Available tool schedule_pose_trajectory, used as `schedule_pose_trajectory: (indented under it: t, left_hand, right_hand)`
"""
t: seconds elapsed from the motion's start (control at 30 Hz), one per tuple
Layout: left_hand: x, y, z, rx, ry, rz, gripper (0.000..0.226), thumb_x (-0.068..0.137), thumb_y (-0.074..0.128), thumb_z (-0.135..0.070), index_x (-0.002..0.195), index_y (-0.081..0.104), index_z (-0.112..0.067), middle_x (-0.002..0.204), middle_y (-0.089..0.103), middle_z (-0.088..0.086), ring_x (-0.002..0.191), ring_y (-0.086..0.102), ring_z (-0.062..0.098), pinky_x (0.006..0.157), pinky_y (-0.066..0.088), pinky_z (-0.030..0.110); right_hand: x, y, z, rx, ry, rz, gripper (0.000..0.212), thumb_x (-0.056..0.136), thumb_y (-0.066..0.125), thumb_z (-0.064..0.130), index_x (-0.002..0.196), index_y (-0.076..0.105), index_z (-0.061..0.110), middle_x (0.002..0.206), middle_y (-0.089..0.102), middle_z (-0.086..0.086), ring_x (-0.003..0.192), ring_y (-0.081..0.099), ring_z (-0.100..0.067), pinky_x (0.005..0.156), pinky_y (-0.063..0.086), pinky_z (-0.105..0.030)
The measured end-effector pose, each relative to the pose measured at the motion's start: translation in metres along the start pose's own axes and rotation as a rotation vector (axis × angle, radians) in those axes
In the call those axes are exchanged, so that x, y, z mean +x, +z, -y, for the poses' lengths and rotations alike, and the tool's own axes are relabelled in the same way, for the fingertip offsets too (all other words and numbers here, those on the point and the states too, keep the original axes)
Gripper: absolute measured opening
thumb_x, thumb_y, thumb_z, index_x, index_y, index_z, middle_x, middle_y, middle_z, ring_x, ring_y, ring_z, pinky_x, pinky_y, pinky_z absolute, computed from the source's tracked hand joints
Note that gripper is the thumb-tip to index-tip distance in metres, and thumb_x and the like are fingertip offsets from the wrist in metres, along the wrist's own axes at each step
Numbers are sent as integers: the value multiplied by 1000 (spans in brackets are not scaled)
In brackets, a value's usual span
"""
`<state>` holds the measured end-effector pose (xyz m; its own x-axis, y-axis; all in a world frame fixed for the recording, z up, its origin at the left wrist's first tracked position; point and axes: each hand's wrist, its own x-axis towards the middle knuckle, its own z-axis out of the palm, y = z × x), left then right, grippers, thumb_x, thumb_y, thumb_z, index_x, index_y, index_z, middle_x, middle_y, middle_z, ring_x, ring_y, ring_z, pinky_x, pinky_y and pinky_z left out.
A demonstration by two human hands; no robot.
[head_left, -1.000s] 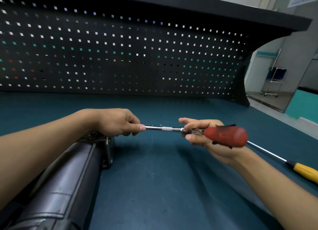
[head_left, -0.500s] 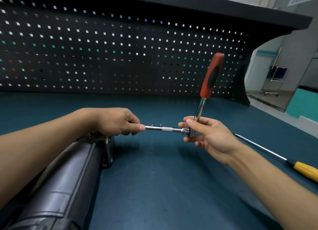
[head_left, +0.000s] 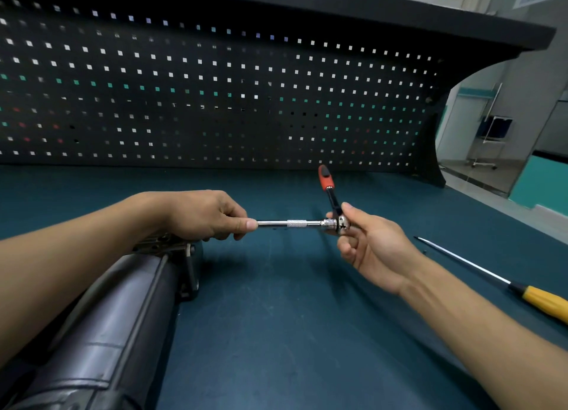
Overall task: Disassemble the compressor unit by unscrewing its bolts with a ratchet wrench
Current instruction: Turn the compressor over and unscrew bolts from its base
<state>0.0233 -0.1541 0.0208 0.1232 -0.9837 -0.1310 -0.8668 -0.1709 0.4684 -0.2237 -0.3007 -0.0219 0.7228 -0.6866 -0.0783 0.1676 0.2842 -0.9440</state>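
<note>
The dark grey compressor unit [head_left: 116, 317] lies lengthwise at the lower left of the teal bench. Its bolted end plate [head_left: 172, 247] sits just under my left hand [head_left: 203, 214]. That hand grips the near end of a chrome extension bar [head_left: 292, 223], which runs horizontally to the right. My right hand [head_left: 365, 240] pinches the ratchet wrench head [head_left: 339, 223] at the bar's far end. The wrench's red and black handle [head_left: 326, 184] points up and away from me. The socket and the bolt are hidden under my left hand.
A yellow-handled screwdriver [head_left: 491, 282] lies on the bench mat [head_left: 276, 333] at the right, under my right forearm's far side. A black pegboard [head_left: 215, 87] walls off the back of the bench. The bench's right edge opens onto a room.
The ratchet handle has swung from pointing toward me at the right, up over the top, and now tilts away toward the pegboard. My left hand has kept its hold on the bar.
</note>
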Motion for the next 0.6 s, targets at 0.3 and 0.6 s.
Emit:
schedule_pose_trajectory:
  t: [0.3, 0.6]
  left_hand:
    - [1, 1, 2, 10, -15, -21, 41, 89, 52, -63, 73, 64, -28, 53, 46, -12, 49, 40, 8, 48, 36, 18]
    - [1, 2, 2, 6, -31, -20, 40, 89, 51, -65, 77, 66, -31, 53, 47, -14, 48, 41, 6, 49, 37, 19]
  right_hand:
    - [-1, 0, -3, -37, 55, 5, 21, 100, 55, 34, 91, 55, 15, 103, 75, -22, 38, 45, -10, 41, 42, -17]
    - [1, -5, -2, -136, 6, 18, 29, 89, 66, 33, 104, 64, 8, 94, 73, -10, 44, 49, -11, 41, 38, -18]
